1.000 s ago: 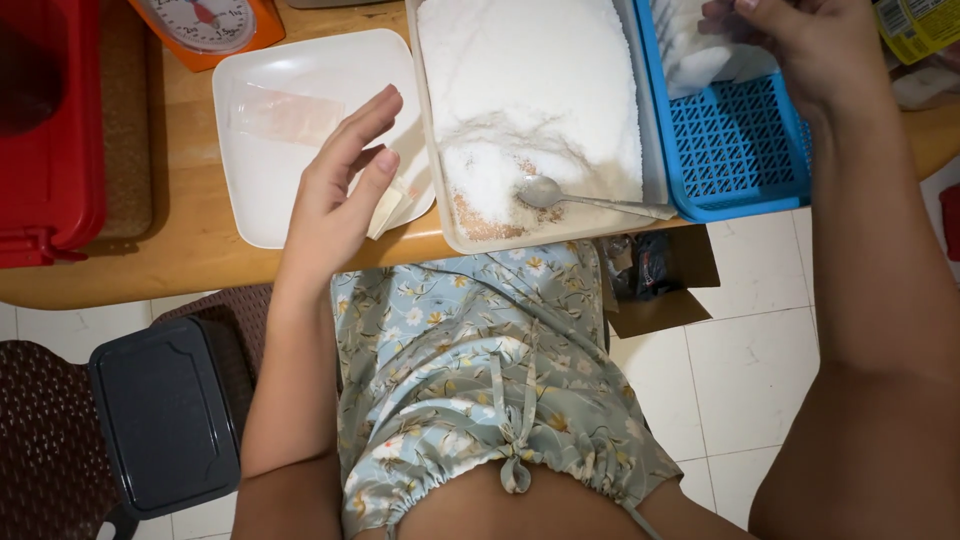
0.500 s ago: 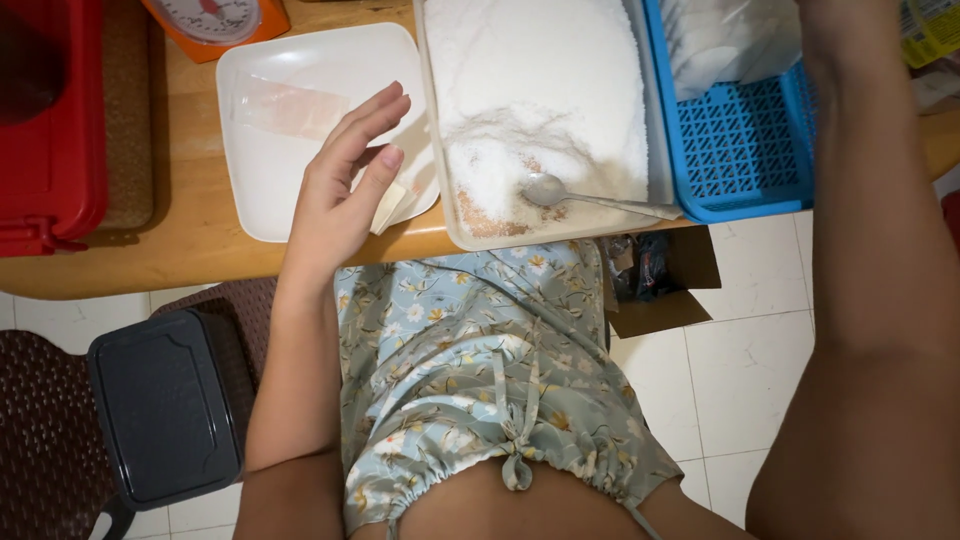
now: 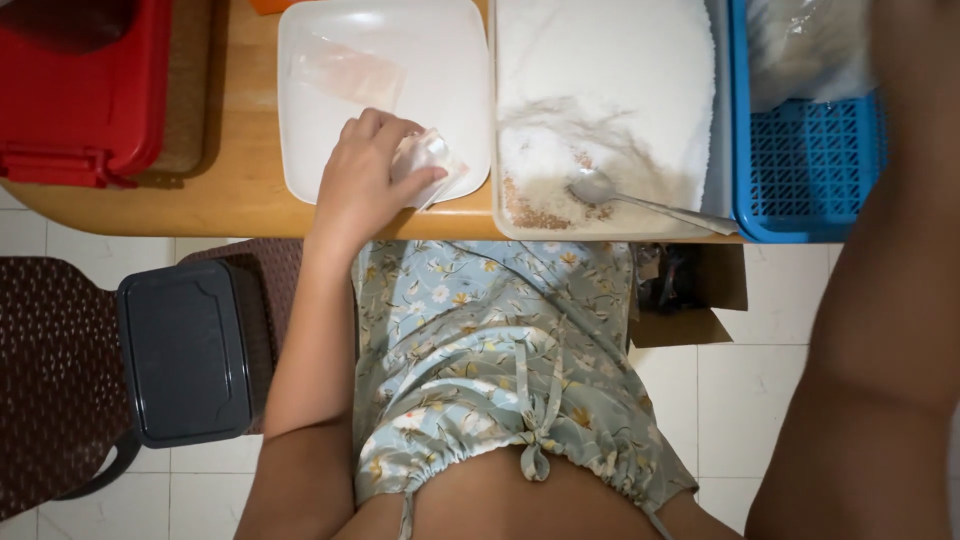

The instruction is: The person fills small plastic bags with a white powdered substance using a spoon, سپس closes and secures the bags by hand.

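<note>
A small clear plastic bag [image 3: 428, 160], crumpled; lying at the near right corner of a white square tray [image 3: 330, 120].

1 small clear packet [image 3: 428, 160] (crinkled) on the white tray [image 3: 300, 150].

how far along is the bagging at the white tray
Done: one small clear packet lies on the white square plastic tray. In hand: the left hand grips another clear packet at the tray's edge. Left: white powder fills the tub, metal spoon resting in it.
</note>
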